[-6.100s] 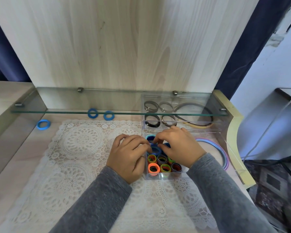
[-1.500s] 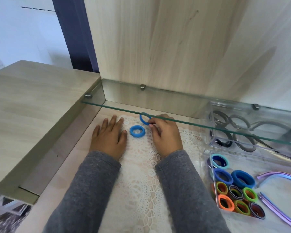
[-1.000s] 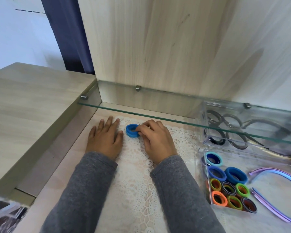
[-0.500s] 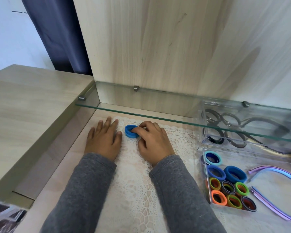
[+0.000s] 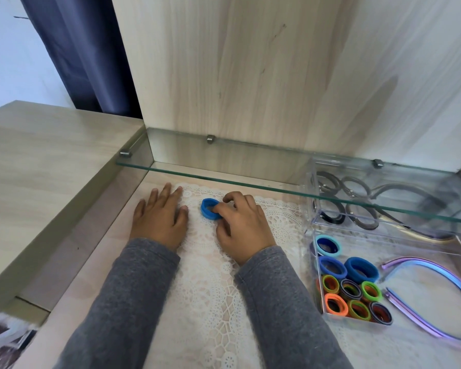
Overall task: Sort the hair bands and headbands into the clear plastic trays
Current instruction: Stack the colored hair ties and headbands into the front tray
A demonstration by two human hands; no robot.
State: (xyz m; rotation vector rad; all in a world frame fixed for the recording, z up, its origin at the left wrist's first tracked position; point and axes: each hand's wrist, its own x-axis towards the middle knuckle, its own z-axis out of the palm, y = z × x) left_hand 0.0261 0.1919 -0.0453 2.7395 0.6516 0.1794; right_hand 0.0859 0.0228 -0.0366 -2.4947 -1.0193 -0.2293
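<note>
Both blue hair bands [image 5: 209, 209] are stacked now, pinched in my right hand [image 5: 244, 222], left hand [image 5: 159, 218] flat on the lace mat [image 5: 202, 283], glass shelf [image 5: 250, 169] just overhead.

No legible text or labels anywhere.

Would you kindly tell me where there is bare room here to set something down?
The lace mat is bare between the two sleeves, and between the right hand, pinching the blue bands, and the front tray. The wood strip left of the left hand is free too. The front tray's near rows are crowded with small bands.
</note>
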